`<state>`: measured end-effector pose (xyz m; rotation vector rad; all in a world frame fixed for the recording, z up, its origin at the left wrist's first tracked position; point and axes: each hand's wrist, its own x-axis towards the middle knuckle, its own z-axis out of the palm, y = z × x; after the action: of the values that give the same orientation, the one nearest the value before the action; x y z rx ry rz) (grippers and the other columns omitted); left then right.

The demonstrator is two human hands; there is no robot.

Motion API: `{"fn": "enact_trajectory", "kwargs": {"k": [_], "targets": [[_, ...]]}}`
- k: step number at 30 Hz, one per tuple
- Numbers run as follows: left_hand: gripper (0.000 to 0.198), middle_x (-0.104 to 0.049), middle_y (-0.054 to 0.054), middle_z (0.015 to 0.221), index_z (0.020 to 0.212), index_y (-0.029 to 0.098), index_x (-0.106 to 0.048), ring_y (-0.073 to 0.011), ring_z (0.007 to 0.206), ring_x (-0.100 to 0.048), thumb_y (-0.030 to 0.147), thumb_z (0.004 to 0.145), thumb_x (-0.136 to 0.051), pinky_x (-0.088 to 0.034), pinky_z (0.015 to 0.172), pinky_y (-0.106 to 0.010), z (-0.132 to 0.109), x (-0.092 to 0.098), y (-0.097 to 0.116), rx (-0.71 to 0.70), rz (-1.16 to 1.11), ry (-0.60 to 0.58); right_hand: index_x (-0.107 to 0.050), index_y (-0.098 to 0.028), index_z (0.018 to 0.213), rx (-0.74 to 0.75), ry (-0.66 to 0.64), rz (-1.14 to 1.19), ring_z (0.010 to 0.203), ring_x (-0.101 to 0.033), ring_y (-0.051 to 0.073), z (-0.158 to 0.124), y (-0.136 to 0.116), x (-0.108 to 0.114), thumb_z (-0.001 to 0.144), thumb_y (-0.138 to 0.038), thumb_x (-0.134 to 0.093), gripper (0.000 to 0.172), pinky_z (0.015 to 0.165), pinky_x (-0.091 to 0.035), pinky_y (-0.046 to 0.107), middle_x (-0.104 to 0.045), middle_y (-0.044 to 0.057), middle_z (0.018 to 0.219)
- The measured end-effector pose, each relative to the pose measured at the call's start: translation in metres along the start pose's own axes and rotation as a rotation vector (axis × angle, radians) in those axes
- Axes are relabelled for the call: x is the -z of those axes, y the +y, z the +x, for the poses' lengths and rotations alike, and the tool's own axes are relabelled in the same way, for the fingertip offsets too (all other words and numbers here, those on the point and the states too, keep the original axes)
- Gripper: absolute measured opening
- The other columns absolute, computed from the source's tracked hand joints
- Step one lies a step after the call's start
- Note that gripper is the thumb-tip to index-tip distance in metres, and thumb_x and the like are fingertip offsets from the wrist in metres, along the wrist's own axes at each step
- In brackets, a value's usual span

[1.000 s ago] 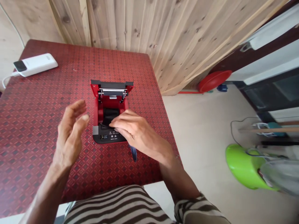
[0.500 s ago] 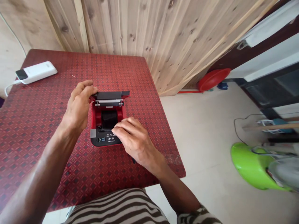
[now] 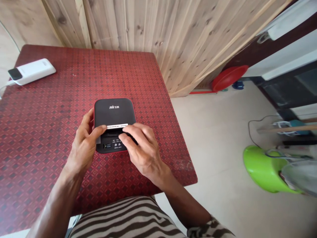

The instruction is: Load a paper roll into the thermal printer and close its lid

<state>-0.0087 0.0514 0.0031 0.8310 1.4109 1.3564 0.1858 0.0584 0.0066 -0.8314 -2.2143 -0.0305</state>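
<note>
A small red and black thermal printer [image 3: 112, 114] lies on the table, its black lid mostly down over the paper bay. A narrow dark gap shows between the lid's front edge and the panel with small buttons. A white label strip [image 3: 117, 126] runs along that edge. My left hand [image 3: 85, 137] grips the printer's left side, thumb on the lid's front corner and fingers along the side. At the front right, my right hand [image 3: 142, 145] has its curled fingers against the lid's edge and its thumb near the gap. The bay's inside is hidden.
The printer is on a red patterned table [image 3: 148, 86]. A white power bank [image 3: 34, 71] with a cable lies at its far left corner. Behind stands a wooden plank wall [image 3: 138, 26]. On the floor to the right are a green plastic stool [image 3: 260, 168] and a red basin [image 3: 229, 77].
The printer's lid has swung down from upright toward me, covering the bay. My left hand has moved from the raised lid to the printer's left side; my right hand stays at the front right.
</note>
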Motion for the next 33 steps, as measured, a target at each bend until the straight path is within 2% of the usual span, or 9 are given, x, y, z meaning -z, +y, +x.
{"fn": "enact_trajectory", "kwargs": {"k": [2,6,10,13,17,20,22,28,33], "targets": [[0.073,-0.069,-0.01,0.156,0.152,0.022,-0.066,-0.0342,0.147,-0.063,0.034,0.082,-0.083,-0.048,0.125,-0.048,-0.001,0.0,-0.001,-0.019,0.004,0.003,-0.074,-0.016,0.11,-0.047,-0.002,0.02,0.117,-0.075,0.024,0.0,0.0,0.0,0.111,-0.009,-0.058,0.018,0.104,-0.063,0.041,-0.084,0.012,0.124],[0.069,-0.073,-0.008,0.151,0.15,0.024,-0.069,-0.0322,0.139,-0.068,0.032,0.083,-0.083,-0.053,0.119,-0.044,-0.001,-0.003,-0.001,-0.023,0.011,0.004,-0.073,-0.018,0.113,-0.075,-0.025,0.096,0.114,-0.079,0.022,-0.001,0.0,-0.002,0.111,-0.008,-0.061,0.015,0.103,-0.064,0.039,-0.086,0.008,0.121],[0.066,-0.076,-0.004,0.147,0.148,0.028,-0.072,-0.0301,0.13,-0.073,0.03,0.083,-0.083,-0.058,0.11,-0.043,-0.001,-0.003,-0.003,-0.02,0.04,0.058,-0.072,-0.019,0.118,-0.081,-0.034,0.125,0.117,-0.08,0.022,-0.002,0.001,-0.002,0.109,-0.007,-0.061,0.018,0.106,-0.066,0.041,-0.086,0.009,0.123],[0.062,-0.074,-0.002,0.151,0.146,0.032,-0.074,-0.0284,0.137,-0.07,0.033,0.085,-0.086,-0.055,0.116,-0.042,-0.008,0.003,-0.006,-0.004,-0.005,0.09,-0.07,-0.017,0.127,-0.104,0.04,0.191,0.12,-0.079,0.023,-0.005,0.005,0.003,0.107,-0.006,-0.066,0.024,0.107,-0.066,0.042,-0.085,0.012,0.124],[0.053,-0.074,-0.002,0.152,0.139,0.033,-0.08,-0.0273,0.144,-0.065,0.038,0.087,-0.086,-0.053,0.119,-0.038,-0.027,0.014,-0.008,-0.011,-0.116,0.089,-0.071,-0.021,0.126,-0.276,0.196,0.217,0.11,-0.08,0.022,-0.015,0.015,0.012,0.106,-0.008,-0.068,0.024,0.099,-0.068,0.043,-0.084,0.01,0.115],[0.049,-0.077,0.0,0.145,0.137,0.034,-0.082,-0.0238,0.141,-0.067,0.029,0.088,-0.085,-0.052,0.118,-0.034,-0.039,0.016,-0.01,-0.025,-0.081,0.099,-0.073,-0.024,0.122,-0.396,0.178,0.217,0.103,-0.081,0.021,-0.023,0.018,0.012,0.108,-0.011,-0.066,0.02,0.093,-0.068,0.04,-0.084,0.007,0.11],[0.046,-0.078,0.001,0.143,0.136,0.036,-0.082,-0.0216,0.137,-0.069,0.025,0.091,-0.083,-0.052,0.117,-0.032,-0.041,0.015,-0.011,-0.042,-0.049,0.118,-0.073,-0.023,0.121,-0.403,0.147,0.236,0.102,-0.081,0.02,-0.027,0.016,0.009,0.108,-0.012,-0.065,0.018,0.092,-0.069,0.038,-0.084,0.007,0.11],[0.043,-0.079,0.0,0.139,0.131,0.035,-0.083,-0.0267,0.134,-0.069,0.028,0.089,-0.082,-0.052,0.122,-0.044,-0.038,0.011,-0.009,-0.053,-0.022,0.136,-0.074,-0.021,0.12,-0.38,0.144,0.247,0.1,-0.082,0.02,-0.027,0.011,0.004,0.108,-0.009,-0.065,0.02,0.093,-0.069,0.037,-0.085,0.008,0.11],[0.042,-0.079,-0.001,0.135,0.128,0.032,-0.081,-0.0265,0.132,-0.069,0.023,0.088,-0.075,-0.054,0.116,-0.044,-0.037,0.005,-0.008,-0.067,-0.014,0.157,-0.074,-0.022,0.122,-0.374,0.141,0.25,0.101,-0.083,0.02,-0.028,0.012,0.005,0.107,-0.009,-0.065,0.021,0.093,-0.069,0.038,-0.085,0.008,0.111]]}}
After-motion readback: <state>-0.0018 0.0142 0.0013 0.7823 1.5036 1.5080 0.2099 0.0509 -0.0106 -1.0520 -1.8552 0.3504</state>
